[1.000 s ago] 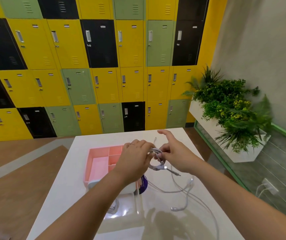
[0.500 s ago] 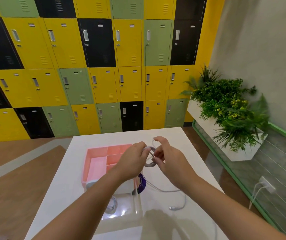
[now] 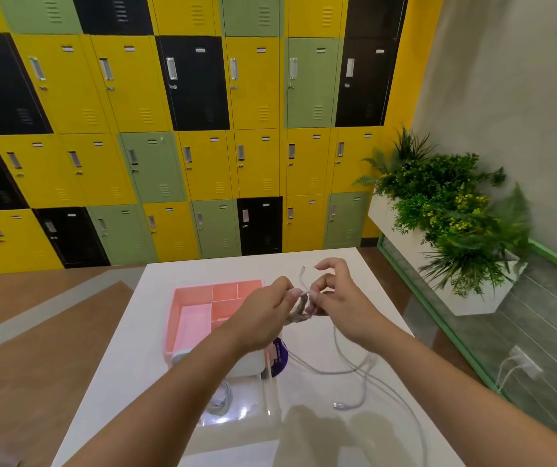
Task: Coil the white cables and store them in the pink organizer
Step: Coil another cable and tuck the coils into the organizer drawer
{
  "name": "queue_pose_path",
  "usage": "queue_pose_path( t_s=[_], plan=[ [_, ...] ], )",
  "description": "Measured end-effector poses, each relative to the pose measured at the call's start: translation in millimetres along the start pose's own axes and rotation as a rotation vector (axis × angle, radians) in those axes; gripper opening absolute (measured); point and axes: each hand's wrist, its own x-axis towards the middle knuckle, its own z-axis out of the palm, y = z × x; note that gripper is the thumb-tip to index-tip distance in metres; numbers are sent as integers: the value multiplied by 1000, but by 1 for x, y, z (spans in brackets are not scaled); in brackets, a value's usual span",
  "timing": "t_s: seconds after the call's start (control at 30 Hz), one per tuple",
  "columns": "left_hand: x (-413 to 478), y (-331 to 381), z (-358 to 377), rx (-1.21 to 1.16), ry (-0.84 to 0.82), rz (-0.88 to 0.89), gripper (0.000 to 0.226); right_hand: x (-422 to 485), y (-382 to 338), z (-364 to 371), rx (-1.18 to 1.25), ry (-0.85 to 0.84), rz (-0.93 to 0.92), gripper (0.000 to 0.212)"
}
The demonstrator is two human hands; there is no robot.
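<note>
Above the table, by the organizer's right edge, the left hand grips a small cable coil. The right hand pinches the coil's free end, index finger raised. More cables lie loose on the table.

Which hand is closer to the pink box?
Left. The left hand overlaps the pink organizer at its right side in this view, gripping the coiled white cable. The right hand pinches the same cable farther right, over the table, apart from the organizer.
</note>
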Motion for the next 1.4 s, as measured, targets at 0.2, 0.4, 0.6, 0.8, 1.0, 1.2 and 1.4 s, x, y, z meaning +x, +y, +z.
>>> queue_pose_path(
  t_s=[0.2, 0.4, 0.6, 0.8, 1.0, 1.2, 1.4],
  plan=[
    [-2, -3, -2, 100, -55, -2, 27, 2, -10, -15, -388, -41, -91, 20],
    [-2, 6, -3, -234, -25, -75, 29, 0, -4, -17, -591, 111, -247, 10],
    [2, 12, 4, -523, 49, -139, 33, -6, 3, 0, -73, 202, -76, 18],
    [5, 16, 14, -482, 223, -160, 33, -10, 0, 12, 439, 176, 180, 29],
    [8, 10, 19, -385, 262, -111, 31, -15, -1, 17, 474, 138, 146, 21],
    [8, -5, 12, -190, 173, -148, 41, -14, -2, 16, 528, 136, 133, 24],
    [10, -2, 7, -231, 275, -175, 45, -10, 1, 20, 564, 128, 147, 26]
  ],
)
